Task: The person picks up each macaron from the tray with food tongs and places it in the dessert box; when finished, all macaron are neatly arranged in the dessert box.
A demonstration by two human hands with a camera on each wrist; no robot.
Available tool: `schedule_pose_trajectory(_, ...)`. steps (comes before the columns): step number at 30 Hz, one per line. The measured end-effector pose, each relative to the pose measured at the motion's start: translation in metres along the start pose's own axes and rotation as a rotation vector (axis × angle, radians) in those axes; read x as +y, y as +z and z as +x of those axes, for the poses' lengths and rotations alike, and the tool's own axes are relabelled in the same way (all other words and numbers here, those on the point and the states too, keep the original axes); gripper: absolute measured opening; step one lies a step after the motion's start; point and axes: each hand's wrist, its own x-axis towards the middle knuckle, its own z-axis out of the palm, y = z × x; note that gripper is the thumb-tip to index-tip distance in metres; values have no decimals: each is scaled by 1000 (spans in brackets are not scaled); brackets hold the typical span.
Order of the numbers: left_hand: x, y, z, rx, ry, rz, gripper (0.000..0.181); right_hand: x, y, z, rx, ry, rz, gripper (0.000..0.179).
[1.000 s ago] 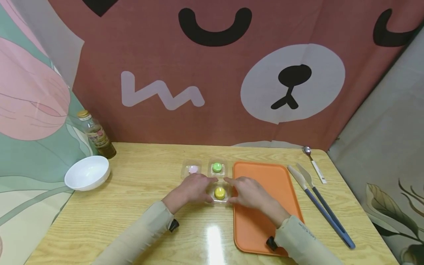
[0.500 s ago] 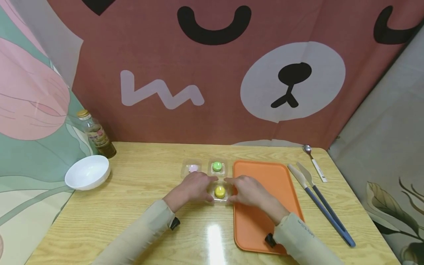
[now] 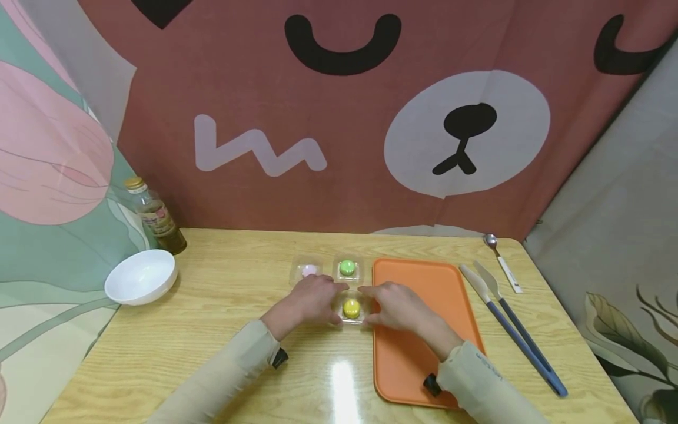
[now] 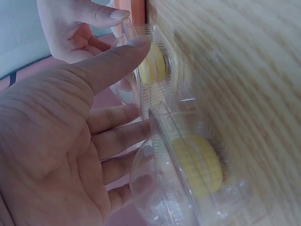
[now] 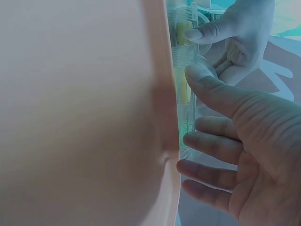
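Note:
Both hands frame a clear plastic box with a yellow macaron [image 3: 352, 308] in it. My left hand [image 3: 316, 299] stands at its left side, thumb near the front corner and index finger toward the back. The right hand [image 3: 397, 306] mirrors it over the tray edge. In the left wrist view the thumb [image 4: 113, 59] touches the clear rim, fingers fairly straight. A second yellow-looking macaron [image 4: 197, 165] in a domed box sits below those fingers; the left hand hides it in the head view. Behind are boxes with a green macaron [image 3: 347, 268] and a pink macaron [image 3: 309, 270], partly covered.
An orange tray [image 3: 408, 377] lies beneath the right hand and forearm. To its right are two long-handled knives [image 3: 514, 330] and a spoon [image 3: 503, 263]. A white bowl [image 3: 140, 277] and a bottle [image 3: 159, 219] stand at the left. The wooden table [image 3: 228, 259] ends at a patterned cloth.

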Motion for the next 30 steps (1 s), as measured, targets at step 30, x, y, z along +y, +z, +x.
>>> schedule_pose_trajectory(30,-58,-29,4,471,-314,44,88,72,-59,-12,260,208,-68,75)
